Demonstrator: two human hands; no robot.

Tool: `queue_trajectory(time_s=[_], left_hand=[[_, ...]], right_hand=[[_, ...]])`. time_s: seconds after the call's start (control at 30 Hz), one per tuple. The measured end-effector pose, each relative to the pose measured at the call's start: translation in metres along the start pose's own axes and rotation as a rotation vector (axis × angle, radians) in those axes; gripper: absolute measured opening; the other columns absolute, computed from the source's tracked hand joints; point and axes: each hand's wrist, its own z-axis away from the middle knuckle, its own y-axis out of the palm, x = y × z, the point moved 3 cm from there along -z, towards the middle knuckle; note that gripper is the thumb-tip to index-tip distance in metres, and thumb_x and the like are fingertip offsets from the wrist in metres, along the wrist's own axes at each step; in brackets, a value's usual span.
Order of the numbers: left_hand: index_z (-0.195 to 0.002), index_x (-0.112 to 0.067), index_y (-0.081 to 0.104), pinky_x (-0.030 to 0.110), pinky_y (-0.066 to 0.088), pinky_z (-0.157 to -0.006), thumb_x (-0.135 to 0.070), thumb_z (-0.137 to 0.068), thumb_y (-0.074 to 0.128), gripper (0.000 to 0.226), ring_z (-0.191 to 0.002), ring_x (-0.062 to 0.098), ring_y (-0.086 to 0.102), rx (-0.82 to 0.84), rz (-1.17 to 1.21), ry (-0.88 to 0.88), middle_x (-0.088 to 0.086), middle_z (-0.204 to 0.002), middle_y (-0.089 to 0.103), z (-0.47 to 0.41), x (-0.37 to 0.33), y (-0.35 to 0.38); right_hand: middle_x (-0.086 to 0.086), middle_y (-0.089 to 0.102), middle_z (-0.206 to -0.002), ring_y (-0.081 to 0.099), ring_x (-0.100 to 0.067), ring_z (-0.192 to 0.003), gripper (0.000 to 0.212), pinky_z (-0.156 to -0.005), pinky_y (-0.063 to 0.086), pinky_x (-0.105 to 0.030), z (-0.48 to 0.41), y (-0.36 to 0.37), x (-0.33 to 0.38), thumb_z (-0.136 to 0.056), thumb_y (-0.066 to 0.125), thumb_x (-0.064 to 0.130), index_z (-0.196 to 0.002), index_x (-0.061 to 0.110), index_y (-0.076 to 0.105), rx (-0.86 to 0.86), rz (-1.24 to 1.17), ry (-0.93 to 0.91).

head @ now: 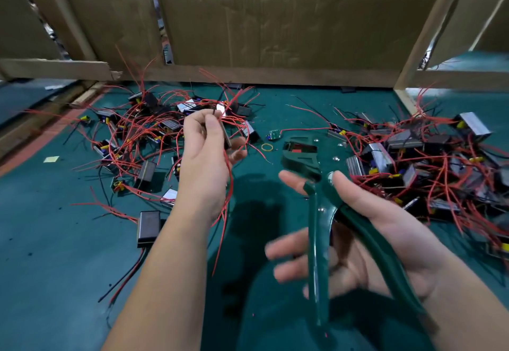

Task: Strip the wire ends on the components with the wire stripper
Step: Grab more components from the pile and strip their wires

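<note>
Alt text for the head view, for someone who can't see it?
The left hand pinches a small component with trailing red wires, while the right hand holds a green wire stripper, handles spread. More wired components lie in a left pile and a right pile on a green mat.

green wire stripper (316, 185); red wires (154, 130); teal mat (55, 240)
</note>
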Motion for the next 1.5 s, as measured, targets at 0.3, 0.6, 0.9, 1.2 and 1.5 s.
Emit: queue_trajectory(time_s=[0.3, 0.6, 0.9, 1.2, 1.5], left_hand=[[-0.085, -0.018, 0.054, 0.037, 0.048, -0.076, -0.024, -0.100, 0.046, 0.018, -0.077, 0.011, 0.060, 0.159, -0.347, 0.046, -0.012, -0.079, 0.067, 0.008, 0.008, 0.006], [-0.073, -0.013, 0.050, 0.027, 0.052, -0.048, -0.019, -0.088, 0.066, 0.023, -0.061, 0.016, 0.068, 0.184, -0.186, -0.088, 0.014, -0.088, 0.064, 0.015, 0.004, 0.008], [-0.096, -0.023, 0.071, 0.022, 0.054, -0.054, -0.015, -0.095, 0.054, 0.019, -0.064, 0.001, 0.058, 0.362, -0.220, -0.091, -0.012, -0.070, 0.065, 0.019, -0.001, 0.011], [-0.075, -0.020, 0.074, 0.017, 0.043, -0.044, -0.014, -0.083, 0.071, 0.010, -0.052, 0.000, 0.048, 0.330, -0.276, -0.027, -0.014, -0.055, 0.060, 0.022, -0.005, 0.013], [-0.067, -0.026, 0.075, 0.015, 0.036, -0.042, -0.016, -0.075, 0.070, 0.014, -0.043, 0.002, 0.042, 0.334, -0.245, 0.075, -0.012, -0.057, 0.062, 0.022, -0.010, 0.012]], right_hand=[[-0.025, 0.062, -0.116, 0.057, -0.041, -0.112, 0.054, -0.090, 0.049, -0.051, -0.008, -0.001, -0.021, -0.088, 0.040, 0.065, -0.139, 0.047, 0.039, 0.104, 0.043, 0.040], [-0.022, 0.065, -0.094, 0.060, -0.048, -0.103, 0.046, -0.094, 0.038, -0.068, -0.007, -0.009, 0.002, -0.092, 0.050, 0.048, -0.134, 0.029, 0.050, -0.049, 0.022, -0.344], [-0.024, 0.059, -0.076, 0.062, -0.038, -0.068, 0.047, -0.068, 0.053, -0.054, -0.006, -0.012, 0.010, -0.081, 0.053, 0.044, -0.120, 0.019, 0.062, -0.315, 0.072, -0.339], [-0.023, 0.061, -0.079, 0.062, -0.038, -0.070, 0.054, -0.071, 0.053, -0.052, -0.007, -0.003, 0.000, -0.081, 0.059, 0.051, -0.096, 0.000, 0.067, -0.102, 0.050, -0.169], [-0.019, 0.061, -0.074, 0.062, -0.035, -0.067, 0.051, -0.069, 0.053, -0.051, -0.008, -0.001, -0.001, -0.078, 0.066, 0.055, -0.087, 0.005, 0.064, -0.023, 0.088, -0.146]])
